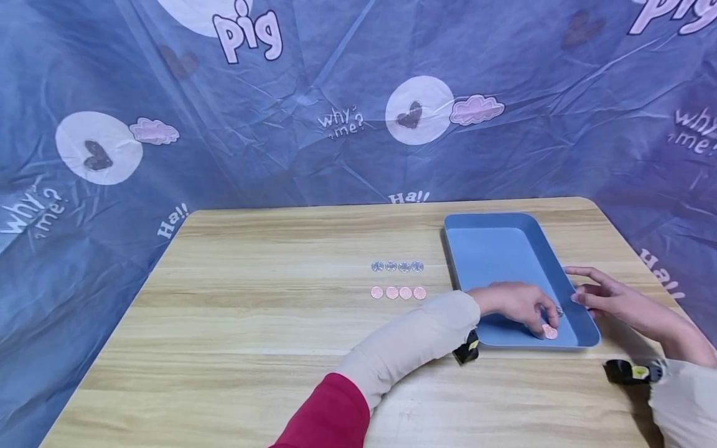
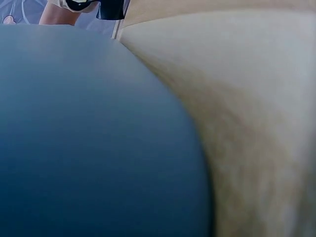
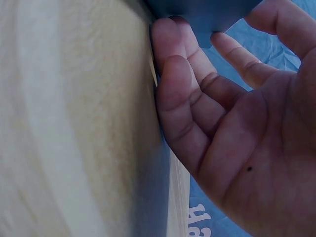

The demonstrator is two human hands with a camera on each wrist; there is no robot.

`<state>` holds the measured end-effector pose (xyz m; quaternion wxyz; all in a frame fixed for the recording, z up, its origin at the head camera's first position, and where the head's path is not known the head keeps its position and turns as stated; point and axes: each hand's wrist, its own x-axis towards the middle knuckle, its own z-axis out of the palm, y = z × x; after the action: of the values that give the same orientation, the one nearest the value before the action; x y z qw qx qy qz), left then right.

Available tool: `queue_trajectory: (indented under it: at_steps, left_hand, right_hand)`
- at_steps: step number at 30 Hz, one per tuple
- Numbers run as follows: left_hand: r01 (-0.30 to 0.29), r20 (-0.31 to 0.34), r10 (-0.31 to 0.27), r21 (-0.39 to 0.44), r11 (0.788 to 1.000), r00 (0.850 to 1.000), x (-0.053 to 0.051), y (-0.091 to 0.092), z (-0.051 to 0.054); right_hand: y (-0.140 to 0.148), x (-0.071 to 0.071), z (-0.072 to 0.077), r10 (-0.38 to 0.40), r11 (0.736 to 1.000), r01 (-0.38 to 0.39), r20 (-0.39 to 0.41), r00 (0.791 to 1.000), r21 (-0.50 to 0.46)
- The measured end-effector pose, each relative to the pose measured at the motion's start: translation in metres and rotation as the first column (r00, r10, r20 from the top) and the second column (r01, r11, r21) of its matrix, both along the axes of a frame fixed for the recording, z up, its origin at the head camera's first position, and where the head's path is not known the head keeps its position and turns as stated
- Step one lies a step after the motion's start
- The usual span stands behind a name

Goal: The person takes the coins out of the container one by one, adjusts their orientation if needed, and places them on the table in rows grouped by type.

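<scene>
In the head view, a blue tray lies on the right part of the table. My left hand reaches into its near end, thumb and fingers bent down to pinch a pink coin. A silver coin shows partly beside those fingers. At the tray's right side, my right hand grips the rim; in the right wrist view its curled fingers lie low against the tray's edge. The left wrist view shows the tray's outer wall, with the left fingers out of sight.
Left of the tray, several silver coins form a row, with a row of several pink coins nearer me. They lie on a wood-grain table. Blue printed cloth hangs behind and beside it.
</scene>
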<state>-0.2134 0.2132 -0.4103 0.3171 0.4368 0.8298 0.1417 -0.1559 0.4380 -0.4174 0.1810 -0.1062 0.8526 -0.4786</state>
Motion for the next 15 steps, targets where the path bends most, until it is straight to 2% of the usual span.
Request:
queue_trajectory:
  at_steps: [15]
  left_hand:
    - [-0.015, -0.016, 0.015, -0.018, 1.000, 1.000, 0.0025, 0.0017, -0.0024]
  right_hand:
    - [0.0007, 0.0002, -0.0017, 0.006, 1.000, -0.006, -0.016, 1.000, -0.021]
